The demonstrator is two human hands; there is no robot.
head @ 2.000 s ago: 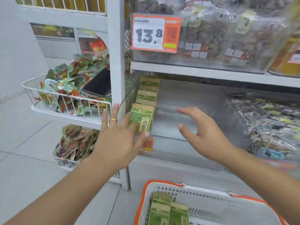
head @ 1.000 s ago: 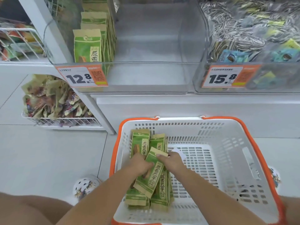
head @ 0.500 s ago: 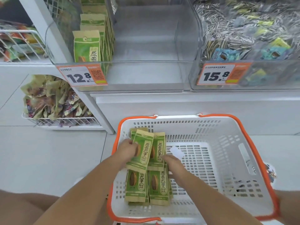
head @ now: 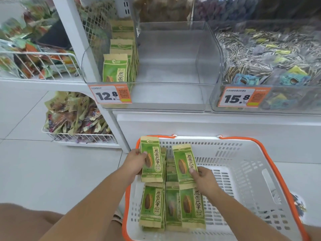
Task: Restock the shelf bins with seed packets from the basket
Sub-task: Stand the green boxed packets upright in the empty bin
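Note:
A white basket (head: 243, 171) with an orange rim stands on the floor below the shelf. Several green seed packets (head: 154, 206) lie flat in its left half. My left hand (head: 134, 161) grips one packet (head: 152, 159) by its left edge, lifted upright over the basket's left corner. My right hand (head: 204, 180) pinches a second packet (head: 185, 166) at its lower right, raised above the pile. Above, a clear shelf bin (head: 166, 94) holds a row of the same packets (head: 116, 68) along its left side.
The clear bin carries a 12.8 price tag (head: 110, 94). A neighbouring bin (head: 267, 70) on the right is full of other seed bags, tagged 15.8. Wire baskets (head: 78, 136) of snack bags hang left of the white shelf post (head: 83, 63). My knee shows at bottom left.
Both hands left the shelf bin and went down into the basket. My left hand has lifted one packet up and to the left; my right hand has picked up a second packet.

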